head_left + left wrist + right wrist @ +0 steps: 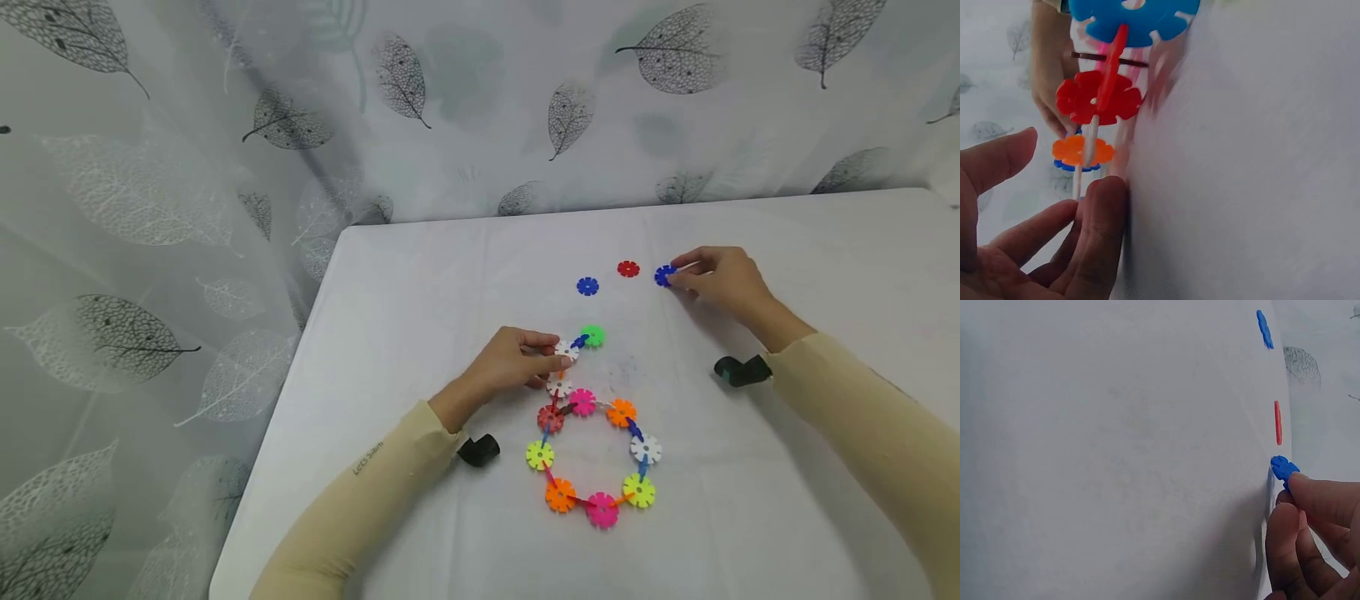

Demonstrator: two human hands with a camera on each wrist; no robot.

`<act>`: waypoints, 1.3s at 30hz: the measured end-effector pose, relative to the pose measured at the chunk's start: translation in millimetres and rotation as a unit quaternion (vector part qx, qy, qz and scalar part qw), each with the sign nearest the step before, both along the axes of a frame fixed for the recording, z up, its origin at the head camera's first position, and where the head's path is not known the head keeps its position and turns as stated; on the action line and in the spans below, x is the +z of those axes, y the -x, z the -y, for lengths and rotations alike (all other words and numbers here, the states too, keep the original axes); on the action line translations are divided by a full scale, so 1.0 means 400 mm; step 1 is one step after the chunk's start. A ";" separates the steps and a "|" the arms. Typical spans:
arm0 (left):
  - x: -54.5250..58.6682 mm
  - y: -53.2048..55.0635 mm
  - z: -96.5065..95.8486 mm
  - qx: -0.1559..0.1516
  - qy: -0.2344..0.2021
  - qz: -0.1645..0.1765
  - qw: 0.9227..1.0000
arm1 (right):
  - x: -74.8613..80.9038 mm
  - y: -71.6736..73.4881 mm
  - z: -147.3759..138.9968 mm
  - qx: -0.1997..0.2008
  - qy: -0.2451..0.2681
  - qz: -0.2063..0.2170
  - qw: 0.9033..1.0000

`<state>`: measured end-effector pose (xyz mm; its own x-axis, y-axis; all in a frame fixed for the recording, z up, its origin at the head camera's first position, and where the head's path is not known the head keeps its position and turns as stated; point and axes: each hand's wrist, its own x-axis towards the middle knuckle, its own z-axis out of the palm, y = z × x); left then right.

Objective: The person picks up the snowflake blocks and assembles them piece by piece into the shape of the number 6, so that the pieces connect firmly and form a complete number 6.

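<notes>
My right hand point(723, 279) pinches a blue notched interlocking disc point(663, 276) between thumb and fingers at the far side of the table; the right wrist view shows this blue disc point(1283, 467) tilted at the fingertips. My left hand point(517, 360) is beside a white notched disc point(567, 351) in a tail of joined discs. In the left wrist view, the thumb point(1007, 159) stands apart from the fingers, whose tips are close to a white edge-on piece point(1077, 181). A green disc point(593, 336) ends the tail. Below it, colourful discs form a ring, including a pink disc point(602, 510).
A loose blue disc point(588, 287) and a red disc point(628, 268) lie flat near the table's far edge. The white-covered table point(420, 292) meets a leaf-patterned curtain point(465, 108) at the back and left. Black wrist devices point(480, 451) show near both sleeves.
</notes>
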<state>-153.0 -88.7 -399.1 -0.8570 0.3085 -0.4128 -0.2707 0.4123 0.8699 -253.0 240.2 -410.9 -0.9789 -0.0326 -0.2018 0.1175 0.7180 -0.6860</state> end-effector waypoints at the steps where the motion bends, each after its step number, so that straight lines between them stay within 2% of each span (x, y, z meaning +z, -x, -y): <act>1: 0.002 0.003 0.000 -0.003 0.011 -0.001 1.000 | -0.001 -0.003 -0.001 0.005 0.000 0.004 1.000; 5: 0.007 0.020 0.002 -0.010 0.036 -0.009 0.999 | -0.003 -0.016 0.006 0.012 0.003 0.017 1.000; 9: 0.003 0.045 -0.002 -0.024 0.040 -0.027 0.999 | 0.001 -0.036 0.028 0.027 0.011 0.031 0.999; 15: -0.006 0.076 -0.017 -0.053 0.035 -0.037 0.997 | 0.012 -0.082 0.082 0.095 0.012 0.043 0.994; 23: -0.010 0.092 -0.021 -0.093 0.035 -0.039 0.994 | 0.025 -0.129 0.133 0.170 0.022 0.009 0.985; 28: -0.009 0.092 -0.030 -0.106 0.040 -0.048 0.992 | 0.023 -0.141 0.144 0.176 0.025 0.008 0.984; 39: -0.014 0.088 -0.048 -0.093 0.049 -0.070 0.992 | 0.005 -0.162 0.144 0.170 0.023 -0.014 0.985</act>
<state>-188.3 -69.6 -404.8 -0.8396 0.4311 -0.3304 -0.0619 0.5284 0.8468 -188.3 182.7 -408.9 -0.9152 -0.3675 -0.1655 -0.1434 0.6807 -0.7184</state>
